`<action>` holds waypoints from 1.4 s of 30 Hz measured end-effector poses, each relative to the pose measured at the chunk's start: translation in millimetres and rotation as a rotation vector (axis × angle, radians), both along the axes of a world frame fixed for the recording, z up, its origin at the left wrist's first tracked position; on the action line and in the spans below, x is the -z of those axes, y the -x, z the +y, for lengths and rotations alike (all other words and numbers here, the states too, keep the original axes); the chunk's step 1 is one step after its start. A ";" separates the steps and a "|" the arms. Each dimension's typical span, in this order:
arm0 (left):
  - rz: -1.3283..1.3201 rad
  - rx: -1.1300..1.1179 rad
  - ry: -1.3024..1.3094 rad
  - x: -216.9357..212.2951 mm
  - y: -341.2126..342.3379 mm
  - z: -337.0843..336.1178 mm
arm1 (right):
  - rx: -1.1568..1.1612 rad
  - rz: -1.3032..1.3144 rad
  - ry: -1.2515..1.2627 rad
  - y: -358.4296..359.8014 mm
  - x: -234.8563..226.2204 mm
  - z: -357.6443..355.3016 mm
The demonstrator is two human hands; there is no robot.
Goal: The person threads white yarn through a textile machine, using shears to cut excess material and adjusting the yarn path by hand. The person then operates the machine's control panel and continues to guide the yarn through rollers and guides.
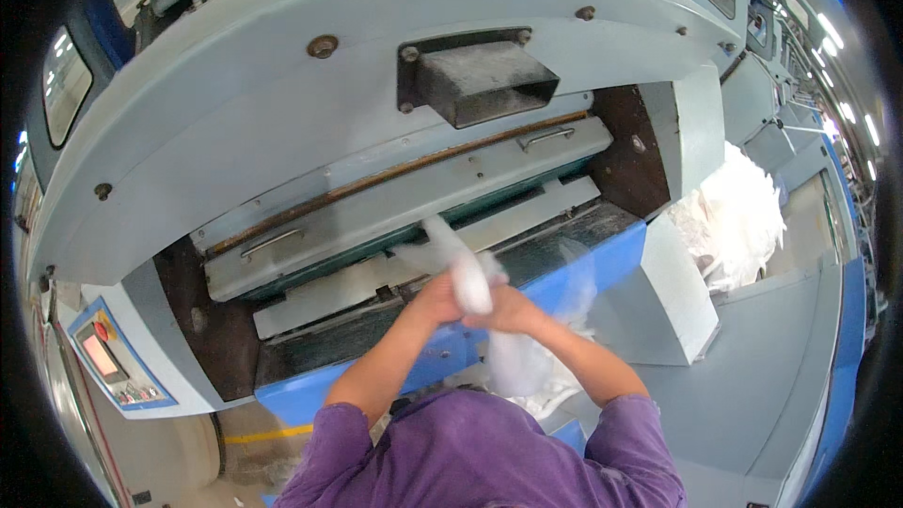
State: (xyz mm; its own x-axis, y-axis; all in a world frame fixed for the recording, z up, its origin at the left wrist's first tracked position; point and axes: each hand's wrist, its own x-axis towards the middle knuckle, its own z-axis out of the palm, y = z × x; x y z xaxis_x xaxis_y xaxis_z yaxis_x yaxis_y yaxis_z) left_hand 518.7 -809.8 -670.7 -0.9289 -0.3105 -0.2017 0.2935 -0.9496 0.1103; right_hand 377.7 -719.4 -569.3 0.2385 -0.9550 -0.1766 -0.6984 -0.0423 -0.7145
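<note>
A thick strand of white fluffy fibre (471,288) runs down from the dark slot in the machine (451,226) to my two hands. My left hand (435,299) has its fingers closed around the strand from the left side. From the right, my right hand (505,309) grips the same strand, close against the left hand. Below the right hand hangs a loose, thin veil of fibre (513,367), blurred. Both hands are held in front of the blue front rail (602,268). The fingertips are partly hidden behind the fibre.
A metal cover with two handles (404,212) spans the machine opening. Above it juts a black rectangular duct (489,80). At the lower left is a control panel (120,357) with a screen and red button. A heap of white fibre (734,216) lies at the right.
</note>
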 end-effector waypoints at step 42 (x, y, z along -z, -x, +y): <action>-0.296 1.138 1.359 -46.3 -5.5 76.2 | 0.298 0.809 0.138 21.4 94.0 -68.1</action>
